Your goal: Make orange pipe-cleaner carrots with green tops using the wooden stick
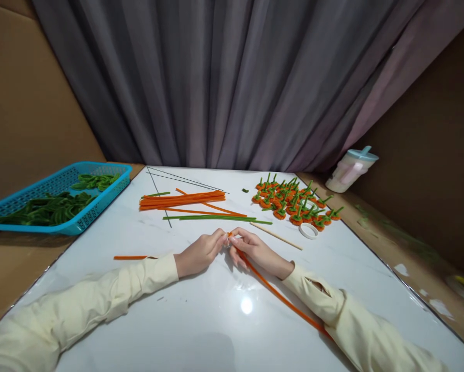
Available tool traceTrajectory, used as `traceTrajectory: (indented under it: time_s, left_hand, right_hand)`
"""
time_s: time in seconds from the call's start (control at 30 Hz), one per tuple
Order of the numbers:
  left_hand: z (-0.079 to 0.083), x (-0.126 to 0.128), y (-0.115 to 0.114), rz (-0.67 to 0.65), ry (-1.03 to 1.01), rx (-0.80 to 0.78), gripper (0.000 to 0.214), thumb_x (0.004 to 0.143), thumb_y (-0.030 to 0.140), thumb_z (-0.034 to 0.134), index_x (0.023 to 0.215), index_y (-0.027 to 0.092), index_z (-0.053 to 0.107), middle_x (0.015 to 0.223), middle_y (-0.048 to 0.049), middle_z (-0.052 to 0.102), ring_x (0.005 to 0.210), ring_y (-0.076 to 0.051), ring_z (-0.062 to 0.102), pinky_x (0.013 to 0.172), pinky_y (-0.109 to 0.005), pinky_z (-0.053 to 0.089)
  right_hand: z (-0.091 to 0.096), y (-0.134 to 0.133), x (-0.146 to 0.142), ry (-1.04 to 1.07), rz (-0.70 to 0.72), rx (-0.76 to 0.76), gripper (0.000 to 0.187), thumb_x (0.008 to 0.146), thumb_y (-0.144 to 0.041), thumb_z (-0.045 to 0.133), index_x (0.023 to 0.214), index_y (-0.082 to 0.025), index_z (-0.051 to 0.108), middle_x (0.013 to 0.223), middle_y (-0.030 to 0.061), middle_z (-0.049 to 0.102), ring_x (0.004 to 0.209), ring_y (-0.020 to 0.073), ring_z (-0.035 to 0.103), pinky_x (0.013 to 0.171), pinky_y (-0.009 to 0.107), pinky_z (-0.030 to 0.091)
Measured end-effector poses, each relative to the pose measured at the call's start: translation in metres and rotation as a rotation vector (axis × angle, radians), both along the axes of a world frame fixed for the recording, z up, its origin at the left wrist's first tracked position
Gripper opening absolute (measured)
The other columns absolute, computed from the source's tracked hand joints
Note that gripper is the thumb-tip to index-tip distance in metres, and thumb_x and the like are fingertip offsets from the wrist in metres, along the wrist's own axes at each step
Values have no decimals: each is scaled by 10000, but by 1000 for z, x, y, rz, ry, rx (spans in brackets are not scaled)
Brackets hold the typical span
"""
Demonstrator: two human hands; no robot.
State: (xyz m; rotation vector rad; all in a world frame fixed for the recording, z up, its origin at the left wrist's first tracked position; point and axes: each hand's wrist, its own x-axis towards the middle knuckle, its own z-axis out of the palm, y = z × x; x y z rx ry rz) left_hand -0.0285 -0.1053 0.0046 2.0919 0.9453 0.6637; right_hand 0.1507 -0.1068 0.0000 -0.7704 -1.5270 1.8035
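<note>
Both hands meet near the middle of the white table, pinching one end of an orange pipe cleaner [282,298]. My left hand [201,251] closes its fingertips on that end. My right hand [260,252] pinches the same spot from the other side, its lower fingers partly curled. From the right hand the long tail trails down and right to the sleeve. Beyond the hands lies a bundle of orange pipe cleaners [182,200], with green pipe cleaners [216,218] in front of it. A thin wooden stick [277,236] rests just past my right hand.
Finished-looking small orange pumpkins with green stems [280,212] crowd the back right, beside a white ring [308,231]. A blue basket [77,226] with green pieces stands left. Thin dark wires [185,179] lie at the back. A lidded cup [350,170] stands at far right.
</note>
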Motion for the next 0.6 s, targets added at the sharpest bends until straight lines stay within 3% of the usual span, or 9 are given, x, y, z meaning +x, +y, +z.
traceTrajectory:
  time_s: [0.6]
  left_hand:
    - [2, 0, -1, -15, 58, 50, 196, 906, 281, 233, 743, 211, 315, 563, 47, 349, 487, -122, 356, 518, -253, 269]
  right_hand:
    - [8, -5, 0, -24, 22, 31, 249, 873, -433, 447, 860, -185, 423, 517, -48, 527, 376, 65, 405, 397, 179, 311]
